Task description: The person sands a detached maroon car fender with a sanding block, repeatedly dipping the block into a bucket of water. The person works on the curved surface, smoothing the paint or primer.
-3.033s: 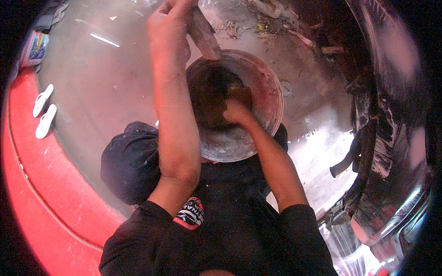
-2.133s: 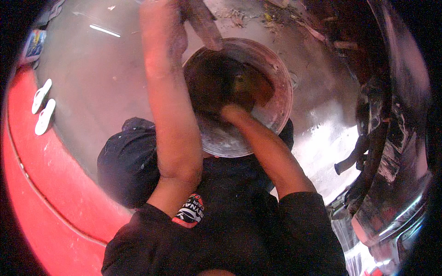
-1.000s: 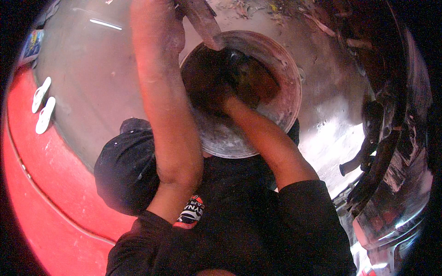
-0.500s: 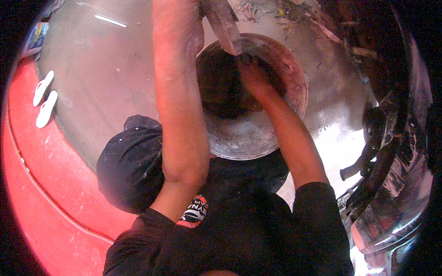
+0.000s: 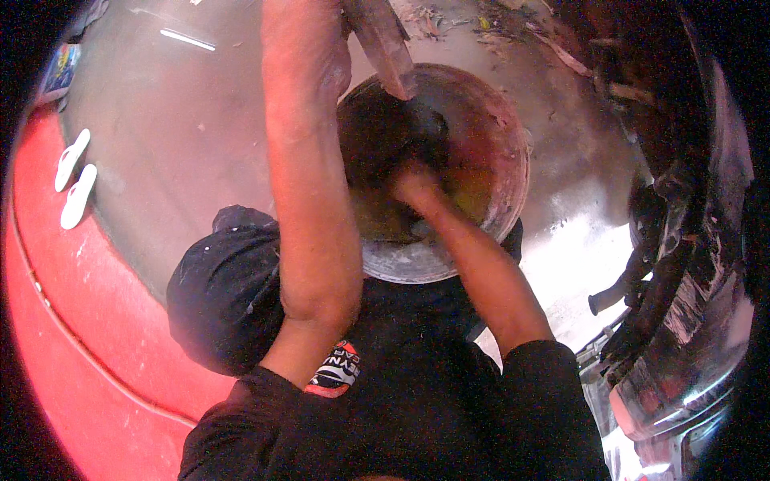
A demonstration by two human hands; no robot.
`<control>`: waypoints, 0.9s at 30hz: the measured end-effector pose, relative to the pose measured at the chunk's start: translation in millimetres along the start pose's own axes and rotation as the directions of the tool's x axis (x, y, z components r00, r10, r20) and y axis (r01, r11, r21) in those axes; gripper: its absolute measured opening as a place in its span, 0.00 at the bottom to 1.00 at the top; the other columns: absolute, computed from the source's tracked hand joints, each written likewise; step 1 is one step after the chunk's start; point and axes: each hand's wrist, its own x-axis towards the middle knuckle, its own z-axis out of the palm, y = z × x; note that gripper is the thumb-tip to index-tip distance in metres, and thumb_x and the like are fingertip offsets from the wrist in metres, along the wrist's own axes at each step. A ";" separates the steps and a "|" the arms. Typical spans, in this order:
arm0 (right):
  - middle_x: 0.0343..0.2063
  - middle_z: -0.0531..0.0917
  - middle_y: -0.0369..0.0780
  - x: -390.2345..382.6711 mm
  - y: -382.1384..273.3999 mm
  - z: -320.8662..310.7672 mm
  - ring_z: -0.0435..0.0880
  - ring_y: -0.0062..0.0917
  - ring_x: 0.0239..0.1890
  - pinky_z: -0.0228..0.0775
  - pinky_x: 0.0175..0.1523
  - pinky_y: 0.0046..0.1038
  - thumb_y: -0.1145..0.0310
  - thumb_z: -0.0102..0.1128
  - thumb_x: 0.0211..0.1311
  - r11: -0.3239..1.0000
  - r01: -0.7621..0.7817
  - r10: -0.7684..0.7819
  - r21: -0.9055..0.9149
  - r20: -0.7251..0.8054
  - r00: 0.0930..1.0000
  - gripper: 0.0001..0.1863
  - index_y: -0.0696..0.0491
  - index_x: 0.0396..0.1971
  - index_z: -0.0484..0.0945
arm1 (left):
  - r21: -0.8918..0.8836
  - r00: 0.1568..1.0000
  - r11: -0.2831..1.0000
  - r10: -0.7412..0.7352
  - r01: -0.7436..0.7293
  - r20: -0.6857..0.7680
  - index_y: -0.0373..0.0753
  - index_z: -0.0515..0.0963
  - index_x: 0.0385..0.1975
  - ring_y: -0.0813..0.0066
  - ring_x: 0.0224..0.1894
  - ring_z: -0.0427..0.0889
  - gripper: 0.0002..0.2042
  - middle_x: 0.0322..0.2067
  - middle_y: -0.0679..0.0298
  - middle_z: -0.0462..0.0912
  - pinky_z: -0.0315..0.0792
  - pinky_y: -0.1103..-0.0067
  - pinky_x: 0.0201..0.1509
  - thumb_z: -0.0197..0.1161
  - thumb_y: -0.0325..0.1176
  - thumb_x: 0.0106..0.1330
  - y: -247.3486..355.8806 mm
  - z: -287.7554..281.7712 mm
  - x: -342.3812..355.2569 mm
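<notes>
Head view, looking down. Person squats over a round metal basin (image 5: 437,264) on the floor (image 5: 184,120), basin between the knees, just past the dark trousers.

L hand (image 5: 309,48): arm runs far up the frame, hand at top edge beside a flat rusty-brown blade or tool (image 5: 381,36) that slants down into the far rim of the basin. Fingers cut off by the frame edge; can't tell if they grip the tool or only rest near it.

R hand (image 5: 413,184): down inside the basin, in murky yellow-brown liquid. Blurred; fingers seem curled down, but whether pinching anything, can't tell. A dark lump (image 5: 409,132) sits just beyond it, toward the far side, touching or nearly so.

Step in hand, by my read: washing or scrubbing the dark piece in the basin, R hand working it, L steadying the tool. Next move likely calls for a firmer hold on the lump with the R, and keeping the basin from tipping, since it leans toward the body.

Around: white sandals (image 5: 72,180) far left by a red strip of floor (image 5: 72,337); dark machine parts, maybe a motorbike (image 5: 674,240), at right; wet shine near them.
</notes>
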 end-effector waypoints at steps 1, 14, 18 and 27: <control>0.53 0.80 0.54 -13.4 -19.1 -7.0 0.80 0.46 0.55 0.70 0.63 0.40 0.60 0.55 0.65 0.998 -0.043 0.037 0.045 0.122 0.992 0.22 0.59 0.52 0.80 | -0.004 1.000 1.000 -0.001 0.001 0.001 0.30 0.75 0.45 0.71 0.32 0.80 0.20 0.35 0.59 0.80 0.76 0.76 0.38 0.67 0.41 0.64 0.2 0.6 -0.9; 0.43 0.84 0.54 -52.2 -62.9 -103.0 0.81 0.48 0.51 0.69 0.60 0.47 0.45 0.52 0.67 0.983 0.118 -0.107 -0.139 0.082 0.991 0.28 0.59 0.37 0.86 | -0.010 1.000 1.000 -0.007 0.007 0.004 0.29 0.74 0.48 0.70 0.33 0.81 0.21 0.37 0.57 0.81 0.77 0.76 0.39 0.67 0.40 0.65 -3.0 -2.5 -4.9; 0.52 0.81 0.53 -10.1 -10.8 -109.4 0.76 0.47 0.60 0.61 0.68 0.42 0.53 0.57 0.65 0.978 0.017 0.011 0.209 -0.133 0.991 0.26 0.58 0.53 0.79 | -0.031 0.998 0.999 -0.015 0.016 0.056 0.29 0.74 0.48 0.70 0.32 0.81 0.21 0.37 0.57 0.81 0.77 0.76 0.39 0.67 0.40 0.65 -4.1 -10.7 -3.2; 0.64 0.72 0.49 18.7 52.3 -17.7 0.71 0.41 0.65 0.60 0.70 0.36 0.65 0.61 0.59 0.985 -0.117 0.113 0.128 0.039 0.993 0.34 0.58 0.66 0.66 | -0.015 0.999 0.999 -0.034 0.035 0.016 0.30 0.75 0.48 0.70 0.35 0.81 0.21 0.37 0.59 0.81 0.77 0.75 0.40 0.67 0.42 0.65 -4.7 -3.1 -5.3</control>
